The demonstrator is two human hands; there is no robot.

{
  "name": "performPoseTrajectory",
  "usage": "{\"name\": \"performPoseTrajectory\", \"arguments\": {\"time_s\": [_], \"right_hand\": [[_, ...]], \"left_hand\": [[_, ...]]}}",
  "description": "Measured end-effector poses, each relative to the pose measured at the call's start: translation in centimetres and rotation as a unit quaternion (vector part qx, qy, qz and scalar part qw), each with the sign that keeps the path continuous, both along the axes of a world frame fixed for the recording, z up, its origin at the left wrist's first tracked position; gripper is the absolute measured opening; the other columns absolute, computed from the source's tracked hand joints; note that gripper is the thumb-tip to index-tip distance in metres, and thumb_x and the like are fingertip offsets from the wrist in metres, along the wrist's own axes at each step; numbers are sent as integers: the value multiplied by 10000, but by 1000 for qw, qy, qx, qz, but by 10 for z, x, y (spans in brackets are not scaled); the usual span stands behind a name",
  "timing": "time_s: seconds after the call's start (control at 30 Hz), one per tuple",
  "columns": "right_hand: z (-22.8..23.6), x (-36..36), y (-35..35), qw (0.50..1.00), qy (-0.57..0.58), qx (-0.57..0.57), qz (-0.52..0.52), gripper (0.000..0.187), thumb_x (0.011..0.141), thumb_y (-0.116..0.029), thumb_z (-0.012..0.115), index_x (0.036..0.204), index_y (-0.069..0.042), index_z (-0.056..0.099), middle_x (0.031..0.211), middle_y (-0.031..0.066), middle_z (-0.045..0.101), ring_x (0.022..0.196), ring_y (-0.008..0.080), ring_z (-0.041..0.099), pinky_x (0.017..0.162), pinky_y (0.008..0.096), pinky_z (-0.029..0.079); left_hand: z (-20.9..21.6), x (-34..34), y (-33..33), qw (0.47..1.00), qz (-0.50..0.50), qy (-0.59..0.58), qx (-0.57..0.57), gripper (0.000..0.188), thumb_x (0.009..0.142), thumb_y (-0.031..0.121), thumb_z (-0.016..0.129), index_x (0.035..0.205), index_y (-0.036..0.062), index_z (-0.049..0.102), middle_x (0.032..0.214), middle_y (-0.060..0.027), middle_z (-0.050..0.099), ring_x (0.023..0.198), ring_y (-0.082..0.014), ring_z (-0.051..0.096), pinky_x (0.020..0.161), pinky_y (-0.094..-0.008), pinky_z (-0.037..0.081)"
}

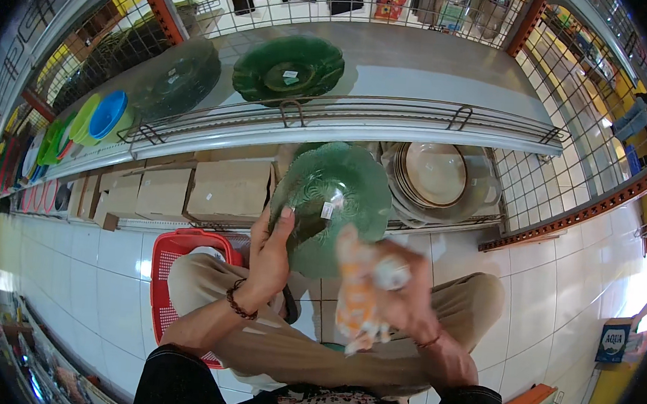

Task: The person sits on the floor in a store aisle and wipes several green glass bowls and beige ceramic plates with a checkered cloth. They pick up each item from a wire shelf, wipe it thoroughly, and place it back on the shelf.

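Right hand [414, 300] blurred, clutching orange-white cloth [357, 300] at 6 o'clock; left hand [270, 247] pinching green glass plate [331, 203] rim at 9. Wiping step; next: cloth across plate face.

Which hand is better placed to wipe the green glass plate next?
Probably the right hand: it already grips the orange-and-white cloth beside the green glass plate. The left hand is occupied holding the plate's edge.

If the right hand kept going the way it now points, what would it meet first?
Most likely the green glass plate that the left hand holds: the right hand, blurred, carries an orange-and-white cloth toward its face. Depth is unclear.
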State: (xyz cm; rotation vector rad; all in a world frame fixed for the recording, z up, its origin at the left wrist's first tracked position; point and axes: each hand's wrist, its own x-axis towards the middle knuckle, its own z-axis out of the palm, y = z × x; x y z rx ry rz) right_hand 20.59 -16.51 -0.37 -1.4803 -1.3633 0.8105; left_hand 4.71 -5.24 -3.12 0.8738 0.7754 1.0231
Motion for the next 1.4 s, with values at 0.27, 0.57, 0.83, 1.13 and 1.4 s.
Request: {"name": "performPoseTrajectory", "arguments": {"time_s": [0.27, 0.57, 0.83, 1.13, 1.4], "right_hand": [[-5, 5, 8, 930, -349, 65, -91, 378, 651, -31, 666, 1026, -14, 623, 879, 114, 601, 779, 300, 583, 720, 366, 481], [-13, 13, -10, 959, 281, -28, 5, 258, 828, -69, 608, 1076, 3, 606, 975, 92, 648, 877, 169, 618, 784, 333, 496], [0, -8, 7, 976, 175, 106, 73, 380, 837, -124, 546, 1204, -25, 540, 1321, 175, 481, 1206, 267, 494, 1001, 375, 391], [11, 22, -5, 976, -76, -170, 110, 347, 794, -209, 625, 1120, -91, 598, 1062, 159, 623, 985, 262, 609, 787, 362, 493], [8, 59, 7, 941, -178, 183, -220, 370, 681, 36, 623, 1043, -41, 638, 1072, 106, 609, 982, 238, 592, 829, 371, 481]], "left_hand": [[-1, 4, -13, 987, -27, 62, 148, 331, 978, 270, 454, 1186, 22, 523, 1098, -52, 593, 965, -133, 556, 850, -299, 452], [-15, 10, -11, 995, 69, 33, 68, 359, 999, 276, 408, 1180, -13, 520, 1019, -31, 582, 906, -87, 498, 815, -234, 405], [-29, 13, -31, 975, -26, 66, 212, 347, 1009, 249, 364, 1205, -9, 487, 1030, -35, 553, 985, -122, 506, 838, -250, 421], [-19, -2, -2, 980, 14, 133, 150, 316, 1009, 268, 375, 890, 21, 532, 809, 39, 515, 729, -40, 447, 662, -205, 393], [-1, 8, 2, 993, -36, 110, 36, 418, 1009, 327, 354, 1156, -17, 542, 1026, -8, 562, 955, -82, 480, 875, -234, 377]]}}
